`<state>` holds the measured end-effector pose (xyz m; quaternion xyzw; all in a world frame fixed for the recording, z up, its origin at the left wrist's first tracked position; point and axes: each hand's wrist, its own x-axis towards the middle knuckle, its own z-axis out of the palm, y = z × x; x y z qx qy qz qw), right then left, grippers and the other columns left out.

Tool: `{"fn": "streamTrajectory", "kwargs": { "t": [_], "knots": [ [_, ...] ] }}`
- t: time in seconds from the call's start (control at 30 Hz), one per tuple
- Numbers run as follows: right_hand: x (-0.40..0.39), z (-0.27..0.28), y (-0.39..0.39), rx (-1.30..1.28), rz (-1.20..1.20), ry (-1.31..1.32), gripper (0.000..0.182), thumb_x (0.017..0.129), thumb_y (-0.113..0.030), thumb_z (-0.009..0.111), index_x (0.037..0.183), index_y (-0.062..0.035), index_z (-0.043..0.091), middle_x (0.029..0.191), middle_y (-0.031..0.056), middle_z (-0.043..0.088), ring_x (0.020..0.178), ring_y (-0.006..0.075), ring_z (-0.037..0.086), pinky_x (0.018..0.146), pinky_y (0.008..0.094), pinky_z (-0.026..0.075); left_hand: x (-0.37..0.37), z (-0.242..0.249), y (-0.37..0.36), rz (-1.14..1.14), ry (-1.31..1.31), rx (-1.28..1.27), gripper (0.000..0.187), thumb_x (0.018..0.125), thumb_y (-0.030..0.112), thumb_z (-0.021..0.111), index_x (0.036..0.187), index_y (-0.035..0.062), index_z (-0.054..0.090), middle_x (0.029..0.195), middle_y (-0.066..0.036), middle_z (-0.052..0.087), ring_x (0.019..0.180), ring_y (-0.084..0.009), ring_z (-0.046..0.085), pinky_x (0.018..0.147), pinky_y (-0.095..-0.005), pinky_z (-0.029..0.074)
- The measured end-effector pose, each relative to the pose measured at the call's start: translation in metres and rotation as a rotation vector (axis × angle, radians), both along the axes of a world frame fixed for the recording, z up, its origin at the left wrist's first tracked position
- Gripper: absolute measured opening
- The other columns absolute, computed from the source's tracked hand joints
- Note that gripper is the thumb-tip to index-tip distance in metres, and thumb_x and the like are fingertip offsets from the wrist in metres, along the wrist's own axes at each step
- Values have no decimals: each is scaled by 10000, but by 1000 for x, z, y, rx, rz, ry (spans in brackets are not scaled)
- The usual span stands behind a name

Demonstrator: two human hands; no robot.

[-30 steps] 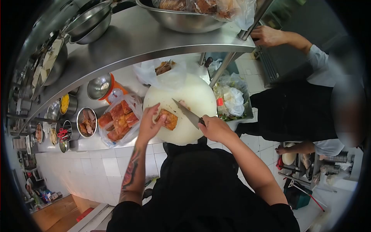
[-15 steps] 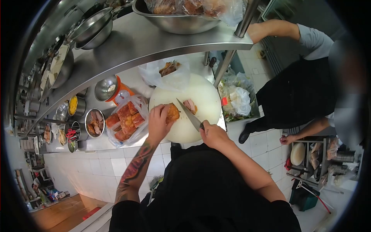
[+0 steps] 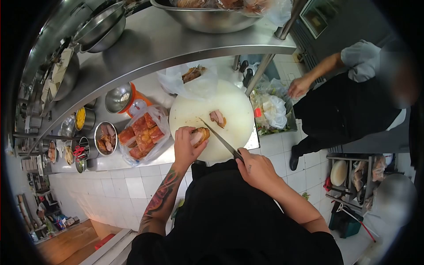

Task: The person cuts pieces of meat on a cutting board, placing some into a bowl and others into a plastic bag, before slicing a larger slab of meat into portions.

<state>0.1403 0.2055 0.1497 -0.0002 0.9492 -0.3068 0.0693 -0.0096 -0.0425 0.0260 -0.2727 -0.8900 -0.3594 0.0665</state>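
Note:
My left hand [image 3: 185,145] grips a chunk of roast meat [image 3: 199,137] with a browned skin and a pale cut face, low on the round white cutting board [image 3: 234,104]. In my right hand [image 3: 255,165] is the dark handle of a kitchen knife [image 3: 221,139], its blade slanting up and left just beside the chunk. Cut meat pieces [image 3: 217,119] lie on the board to the right of the blade. Left of the board, an open plastic bag holds several browned meat slabs [image 3: 145,134]. Another piece of meat [image 3: 193,74] sits in a bag behind the board.
A metal shelf [image 3: 194,52] crosses above the counter and carries a big steel bowl [image 3: 212,20]. A bowl of cut meat [image 3: 106,138] stands at left. A bin with plastic bags [image 3: 271,110] is on the right, near another person [image 3: 344,97].
The meat chunk has turned in my left hand and now shows its cut face. My right hand and the knife have shifted slightly down and right. The other person's arm has lowered.

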Motion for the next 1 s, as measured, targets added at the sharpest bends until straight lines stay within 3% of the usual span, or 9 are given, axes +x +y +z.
{"fn": "streamTrajectory", "kwargs": {
  "t": [0.1,0.2,0.53,0.63,0.77,0.87,1.0],
  "knots": [
    [10,10,0,27,-4,-43,309,1043,-151,660,1296,14,593,813,210,745,713,451,722,646,552,567,3,2,6,34,-77,88,622,815,220,933,1281,4,584,1208,-201,642,1159,-404,640,1000,-474,537],
    [15,16,0,75,34,8,324,1051,-158,657,1289,52,590,765,191,730,661,393,730,609,502,578,5,-3,7,50,-52,94,608,817,221,930,1270,2,588,1206,-198,646,1122,-400,666,958,-462,561],
    [12,36,-9,154,44,-87,281,1067,-168,628,1240,51,593,725,186,716,628,389,722,581,500,570,7,-5,10,79,-51,76,593,805,211,931,1256,11,602,1200,-173,669,1116,-387,676,959,-453,568],
    [-6,34,-19,133,53,-166,250,1056,-148,600,1202,55,591,755,198,734,666,404,737,623,507,589,8,-8,11,83,-55,66,596,793,199,931,1255,15,603,1203,-169,672,1118,-389,676,957,-455,569],
    [-67,-36,-44,51,9,-41,237,1080,-212,590,1124,20,568,758,227,734,742,482,733,693,595,564,11,-10,14,105,-23,59,578,784,197,919,1246,42,608,1208,-142,673,1139,-374,660,947,-455,574],
    [-70,-34,-36,62,21,-83,239,1084,-215,584,1134,18,572,747,234,728,763,484,735,735,597,569,13,-10,14,139,-43,52,585,776,186,926,1247,46,610,1200,-149,674,1128,-375,673,939,-451,579],
    [-30,20,-9,87,52,-282,255,1090,-239,578,1141,11,577,792,250,734,807,489,738,778,591,574,11,-10,15,143,-9,70,594,766,175,936,1248,48,613,1186,-154,679,1108,-377,689,932,-447,583]
  ]
}}
